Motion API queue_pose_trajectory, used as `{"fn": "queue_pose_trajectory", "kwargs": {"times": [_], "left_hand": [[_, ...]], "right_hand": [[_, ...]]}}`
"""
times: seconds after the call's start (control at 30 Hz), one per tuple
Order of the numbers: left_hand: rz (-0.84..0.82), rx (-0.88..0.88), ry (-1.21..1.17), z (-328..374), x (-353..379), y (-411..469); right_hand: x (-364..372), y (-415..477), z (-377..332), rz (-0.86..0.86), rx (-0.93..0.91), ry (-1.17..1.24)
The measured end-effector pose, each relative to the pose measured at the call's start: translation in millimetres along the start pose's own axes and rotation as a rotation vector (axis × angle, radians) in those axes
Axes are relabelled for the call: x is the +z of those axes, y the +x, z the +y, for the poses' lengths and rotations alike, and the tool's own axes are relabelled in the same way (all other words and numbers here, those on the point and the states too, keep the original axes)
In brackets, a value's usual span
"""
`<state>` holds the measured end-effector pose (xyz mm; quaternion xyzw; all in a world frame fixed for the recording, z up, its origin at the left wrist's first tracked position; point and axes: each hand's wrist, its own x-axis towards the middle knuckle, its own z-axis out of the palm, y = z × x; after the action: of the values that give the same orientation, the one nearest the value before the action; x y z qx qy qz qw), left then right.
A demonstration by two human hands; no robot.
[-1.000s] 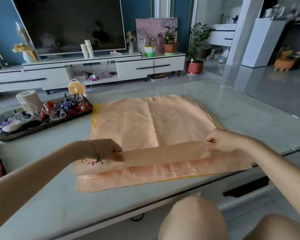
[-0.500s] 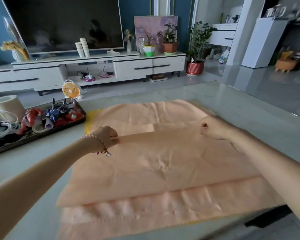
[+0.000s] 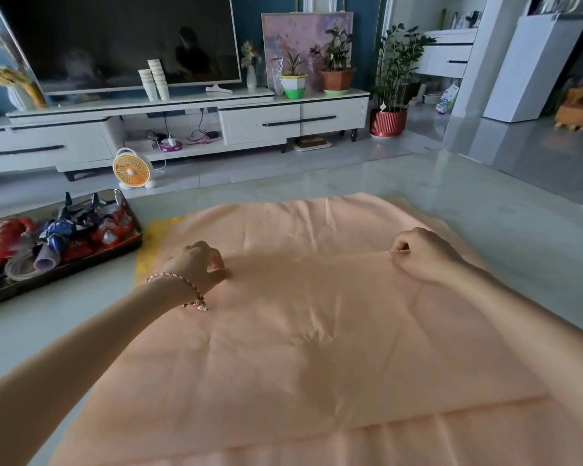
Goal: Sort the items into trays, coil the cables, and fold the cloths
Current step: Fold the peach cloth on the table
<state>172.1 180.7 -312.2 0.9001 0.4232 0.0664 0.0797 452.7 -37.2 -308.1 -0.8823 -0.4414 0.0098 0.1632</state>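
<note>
One view only: head-worn, wide-angle. Camera looked forward and down over table [image 3: 485,213] from its near side. Sat close above peach cloth [image 3: 300,331], which filled lower frame from 4 to 8 o'clock. Forearms crossed frame from 8 and 4; left hand [image 3: 196,264] at 9 of centre, right hand [image 3: 421,253] at 3. Tray [image 3: 81,267] at 9, cut by frame edge. TV stand [image 3: 260,122] and television [image 3: 115,38] faced lens at 12, well beyond table.

Peach cloth [image 3: 317,331] matt, creased; table [image 3: 485,203] glossy; tray [image 3: 61,274] shiny
</note>
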Motion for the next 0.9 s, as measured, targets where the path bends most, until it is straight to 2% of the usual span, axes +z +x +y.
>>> {"fn": "queue_pose_trajectory", "kwargs": {"times": [0.2, 0.3, 0.4, 0.47, 0.57, 0.73, 0.9], "left_hand": [[0.063, -0.015, 0.031, 7.2, 8.4, -2.7], [0.105, 0.030, 0.288, 25.7, 1.0, -21.7], [0.080, 0.140, 0.202, 58.7, -0.1, -57.2], [-0.090, 0.214, 0.081, 77.2, 8.7, -89.8], [-0.308, 0.241, 0.073, 84.1, 25.2, -124.7], [-0.141, 0.242, 0.162, 59.6, 38.6, -134.4], [-0.120, 0.019, 0.141, -11.1, 32.5, -165.8]], "right_hand": [[9.5, 0.8, -9.6, 0.050, 0.109, -0.174], [7.3, -14.5, -31.4, 0.118, 0.106, -0.368], [13.6, -48.3, -70.1, 0.142, -0.112, -0.219], [24.9, -77.7, -96.2, 0.063, -0.303, -0.041], [45.4, -106.4, -104.9, -0.014, -0.391, 0.051], [57.5, -108.8, -85.2, 0.041, -0.352, -0.035], [53.6, -113.5, -90.4, 0.108, -0.378, 0.003]]}}
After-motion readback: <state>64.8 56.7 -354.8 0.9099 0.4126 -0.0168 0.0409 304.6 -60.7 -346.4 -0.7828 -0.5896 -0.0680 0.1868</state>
